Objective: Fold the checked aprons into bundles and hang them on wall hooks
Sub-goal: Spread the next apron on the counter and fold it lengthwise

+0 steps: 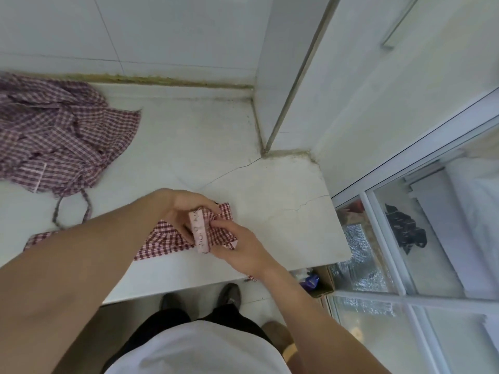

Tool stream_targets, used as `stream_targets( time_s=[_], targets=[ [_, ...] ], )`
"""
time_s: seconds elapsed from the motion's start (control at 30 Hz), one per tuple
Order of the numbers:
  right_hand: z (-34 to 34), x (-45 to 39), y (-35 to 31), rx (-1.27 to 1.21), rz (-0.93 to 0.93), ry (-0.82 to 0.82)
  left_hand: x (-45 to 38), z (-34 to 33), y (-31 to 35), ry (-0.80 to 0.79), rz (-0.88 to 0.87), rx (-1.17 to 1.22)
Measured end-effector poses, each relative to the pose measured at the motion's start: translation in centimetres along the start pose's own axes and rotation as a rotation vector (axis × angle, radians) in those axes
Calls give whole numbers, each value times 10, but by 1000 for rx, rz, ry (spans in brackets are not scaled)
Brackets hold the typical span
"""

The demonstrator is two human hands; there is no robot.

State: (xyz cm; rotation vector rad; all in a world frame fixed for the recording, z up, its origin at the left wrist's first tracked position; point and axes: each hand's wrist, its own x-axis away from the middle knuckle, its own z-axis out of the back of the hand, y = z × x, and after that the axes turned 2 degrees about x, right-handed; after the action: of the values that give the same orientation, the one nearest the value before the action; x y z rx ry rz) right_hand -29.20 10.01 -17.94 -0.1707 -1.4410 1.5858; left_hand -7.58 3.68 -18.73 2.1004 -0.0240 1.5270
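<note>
Hands meet over the near edge of the counter [283, 184], where you are working a checked apron [167, 238] that lies partly folded in front of you. Your left hand [183, 209] curls its fingers round a pink lettered band [199, 231] and the bunched cloth beside it. Your right hand [237, 244] pinches the same bunch from the other side, forefinger laid on the fabric, thumb hidden beneath. One end of the apron trails left under your left forearm. A second apron [54, 130] lies crumpled well apart at the far left of the counter, against the tiled wall [135, 36], its strings [70, 206] looping toward you. A cardboard box [324, 282] sits on the floor at the counter's right corner.
</note>
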Motion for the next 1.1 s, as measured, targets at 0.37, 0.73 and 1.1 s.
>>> stream_targets(
  time_s=[0.37,0.73,1.1],
  targets=[
    [-22,-35,22,-298,-397,243,7,9,-7,159,-14,-140],
    [-10,-51,33,-455,-308,442,-13,-27,-22,118,-268,560],
    [-28,-58,22,-563,-218,368,-36,-5,-12,700,-316,-110]
  ],
)
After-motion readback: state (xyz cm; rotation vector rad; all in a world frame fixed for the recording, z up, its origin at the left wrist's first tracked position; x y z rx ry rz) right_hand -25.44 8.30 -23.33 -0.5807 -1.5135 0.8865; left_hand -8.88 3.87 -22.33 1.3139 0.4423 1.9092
